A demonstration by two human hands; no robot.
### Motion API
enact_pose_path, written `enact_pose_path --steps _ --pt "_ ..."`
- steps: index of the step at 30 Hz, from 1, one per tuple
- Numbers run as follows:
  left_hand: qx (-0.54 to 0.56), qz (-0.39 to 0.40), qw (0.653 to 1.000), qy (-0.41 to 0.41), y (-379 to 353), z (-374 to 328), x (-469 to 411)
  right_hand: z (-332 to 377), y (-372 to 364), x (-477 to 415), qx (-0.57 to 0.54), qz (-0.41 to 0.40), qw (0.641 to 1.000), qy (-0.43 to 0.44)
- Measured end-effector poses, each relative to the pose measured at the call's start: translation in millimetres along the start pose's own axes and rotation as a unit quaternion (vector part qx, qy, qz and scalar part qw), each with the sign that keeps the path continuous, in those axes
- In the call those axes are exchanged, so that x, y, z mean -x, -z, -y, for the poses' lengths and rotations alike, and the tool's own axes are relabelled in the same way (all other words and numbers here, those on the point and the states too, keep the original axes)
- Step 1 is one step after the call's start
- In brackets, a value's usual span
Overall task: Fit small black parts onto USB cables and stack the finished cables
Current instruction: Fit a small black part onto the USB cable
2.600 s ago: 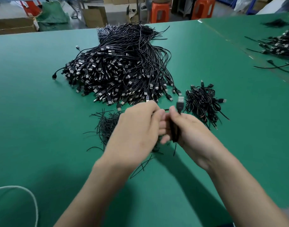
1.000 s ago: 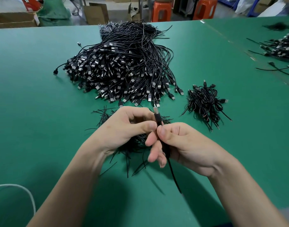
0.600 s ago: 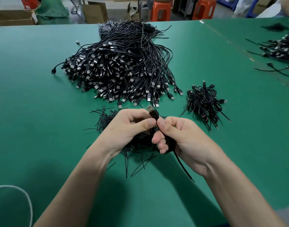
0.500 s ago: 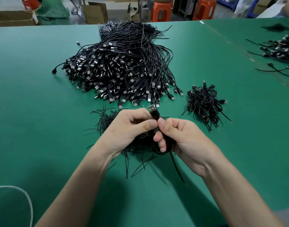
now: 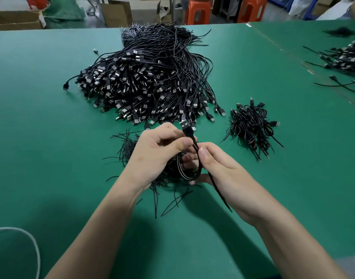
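Observation:
My left hand (image 5: 154, 152) and my right hand (image 5: 223, 170) meet over the green table and both pinch one black USB cable (image 5: 189, 135). Its metal plug points up and away above my thumbs. The cable loops down between my palms, and a loose end trails past my right wrist. A scatter of thin black ties (image 5: 126, 146) lies under my hands, partly hidden. A large heap of USB cables (image 5: 150, 81) fills the table ahead. A small stack of bundled cables (image 5: 251, 125) lies to the right.
Another pile of cables (image 5: 345, 59) lies at the far right edge. A white cord (image 5: 31, 242) curves in at the bottom left. Orange stools (image 5: 197, 11) and cardboard boxes (image 5: 116, 11) stand beyond the table's far edge.
The plug end has tilted from upright to leaning left and up. My right hand has slid a little down the cable, and the loop between my palms now shows.

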State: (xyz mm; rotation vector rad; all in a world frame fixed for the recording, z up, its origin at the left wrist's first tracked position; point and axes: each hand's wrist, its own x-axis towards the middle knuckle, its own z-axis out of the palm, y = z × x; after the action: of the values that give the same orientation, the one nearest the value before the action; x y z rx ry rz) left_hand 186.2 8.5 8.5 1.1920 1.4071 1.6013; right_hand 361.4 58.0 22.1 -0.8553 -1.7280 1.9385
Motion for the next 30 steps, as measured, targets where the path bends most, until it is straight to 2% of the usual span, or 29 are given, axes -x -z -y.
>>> enact_pose_path --steps 3,6,10,13,16,19,20,23,25,27,30 --pt "0.019 -0.007 1.000 0.005 -3 -1 1 0 -5 -1 0.037 0.007 0.999 0.015" --pt "-0.006 -0.015 1.000 -0.006 -4 -3 -1 0 -9 1 -0.020 0.042 0.999 0.017" --pt "0.050 -0.010 0.999 0.008 -9 -4 3 -2 -12 2 -0.013 0.074 0.997 0.024" --pt "0.045 -0.030 0.998 0.008 -15 -2 6 -4 -16 -1 0.012 0.041 0.999 0.001" --pt "0.005 -0.080 0.997 0.001 -21 1 10 -6 -19 -7 0.125 -0.028 0.992 0.015" --pt "-0.128 -0.129 0.983 0.012 -34 5 18 -4 -17 -11 0.311 -0.121 0.940 0.065" --pt "-0.142 -0.130 0.981 0.016 -40 5 22 -3 -17 -12 0.361 -0.137 0.920 0.070" --pt "-0.069 -0.134 0.988 0.039 -54 0 26 -2 -17 -14 0.505 -0.158 0.845 0.080" --pt "-0.022 -0.136 0.989 0.052 -55 0 24 -3 -17 -15 0.544 -0.161 0.819 0.090" --pt "0.018 -0.131 0.989 0.064 -53 1 21 -6 -15 -15 0.521 -0.151 0.834 0.098" --pt "0.053 -0.136 0.987 0.063 -50 3 22 -5 -11 -13 0.382 -0.086 0.916 0.090"
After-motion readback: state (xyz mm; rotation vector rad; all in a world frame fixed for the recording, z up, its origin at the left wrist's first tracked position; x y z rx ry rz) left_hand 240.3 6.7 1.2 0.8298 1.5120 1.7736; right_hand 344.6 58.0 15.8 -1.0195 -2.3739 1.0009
